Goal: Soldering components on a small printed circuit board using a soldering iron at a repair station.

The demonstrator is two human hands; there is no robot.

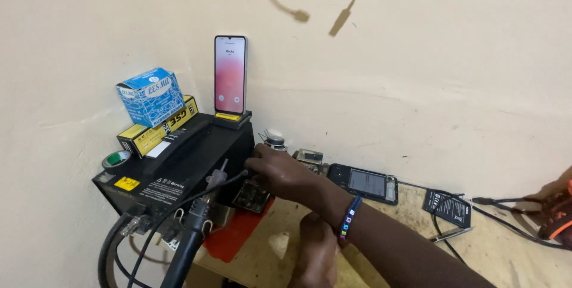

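The right hand (279, 172), with a beaded wristband (350, 218), reaches across to the side of a large black battery (179, 169), fingers curled at a black cable (229, 179); whether it pinches the cable is hard to make out. The left hand (316, 255) rests low on the worktop (405, 201), loosely closed, holding nothing visible, partly cut off by the frame's bottom edge. A lit smartphone (230, 74) stands upright on the battery against the wall. A dismantled phone (364, 183) lies to the right, with open worktop beyond.
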